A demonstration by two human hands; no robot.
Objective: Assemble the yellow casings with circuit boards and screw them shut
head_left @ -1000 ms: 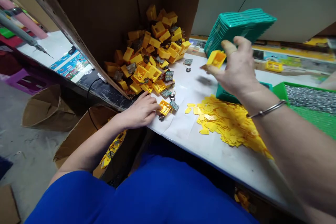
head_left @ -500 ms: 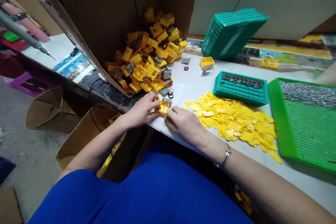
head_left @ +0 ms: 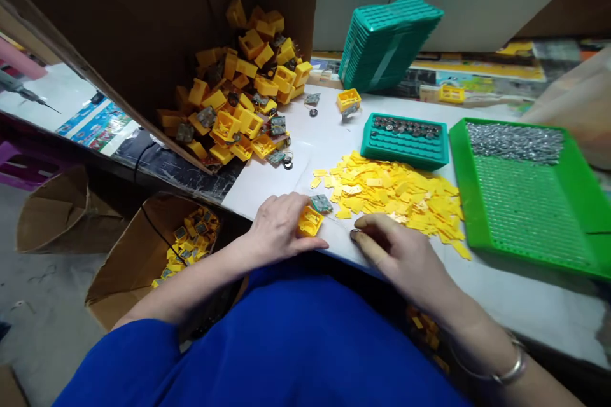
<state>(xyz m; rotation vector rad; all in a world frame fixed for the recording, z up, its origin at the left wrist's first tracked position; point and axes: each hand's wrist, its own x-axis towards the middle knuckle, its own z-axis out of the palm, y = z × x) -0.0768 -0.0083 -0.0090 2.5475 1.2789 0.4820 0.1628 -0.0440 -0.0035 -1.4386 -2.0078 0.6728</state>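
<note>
My left hand (head_left: 277, 229) grips a small open yellow plastic housing (head_left: 310, 221) at the table's front edge, its hollow side facing up. A small circuit board (head_left: 321, 203) lies against the housing's far side. Farther right, my right hand (head_left: 408, 257) pinches a small dark round part (head_left: 354, 234) between thumb and fingers, just above the table. Whether a wire joins this part to the board is too fine to tell. Beyond my right hand spreads a heap of flat yellow plastic pieces (head_left: 401, 194).
A cardboard box (head_left: 157, 25) on its side holds piled yellow housings (head_left: 248, 86). Right of it stand a teal tray (head_left: 405, 156) with dark round parts, stacked teal trays (head_left: 386, 44) and a green tray (head_left: 520, 216) of metal pieces. An open carton (head_left: 114, 280) sits below left.
My right hand has moved right, away from the housing, with the round part in its fingers. The circuit board now shows beside the housing. The whole view has shifted right.
</note>
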